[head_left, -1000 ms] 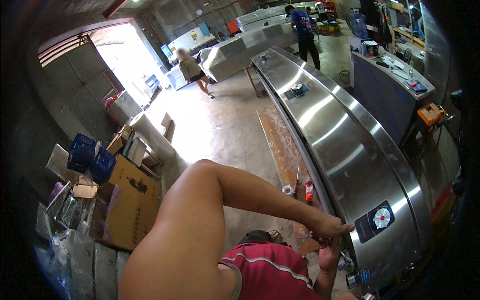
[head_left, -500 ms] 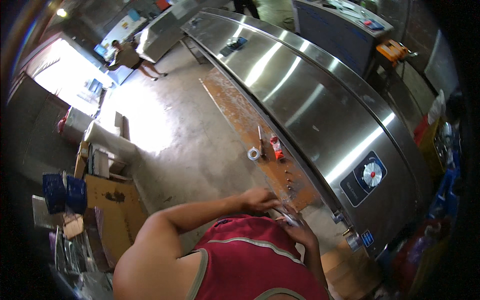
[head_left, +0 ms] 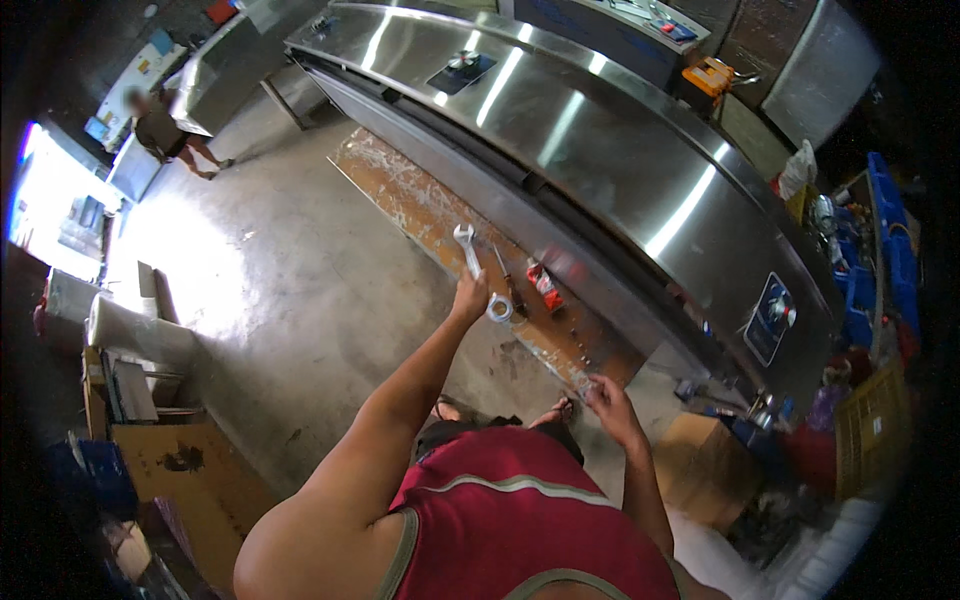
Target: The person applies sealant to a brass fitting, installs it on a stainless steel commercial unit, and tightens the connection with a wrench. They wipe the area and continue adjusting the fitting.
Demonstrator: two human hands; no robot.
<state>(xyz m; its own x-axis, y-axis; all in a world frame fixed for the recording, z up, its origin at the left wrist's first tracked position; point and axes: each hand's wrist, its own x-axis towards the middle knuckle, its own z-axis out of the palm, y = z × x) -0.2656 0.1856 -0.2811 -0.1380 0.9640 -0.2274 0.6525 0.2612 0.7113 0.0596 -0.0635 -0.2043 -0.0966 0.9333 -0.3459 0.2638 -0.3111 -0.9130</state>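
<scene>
My left hand (head_left: 470, 298) is closed around the handle of a silver open-end wrench (head_left: 466, 247), held over the left edge of a worn brown board (head_left: 385, 170). Close beside that hand lies a white roll of tape (head_left: 500, 307). A screwdriver (head_left: 506, 275) and a red-and-white tube (head_left: 545, 287) rest just to its right. My right hand (head_left: 614, 412) is at the board's near end, fingers pinched together; what they hold, if anything, is too small to make out. Several small metal fittings (head_left: 583, 350) lie on the board near it.
A long stainless-steel appliance (head_left: 620, 190) with round control knobs runs along the board's far side. Cardboard boxes (head_left: 695, 470) stand at lower right and lower left. Blue bins (head_left: 890, 250) are at the right. A person (head_left: 165, 130) stands at the far left.
My hands were together in front of my body around something shiny; they are now apart. The left has reached forward with the wrench, the right to the board's near end. The view has shifted.
</scene>
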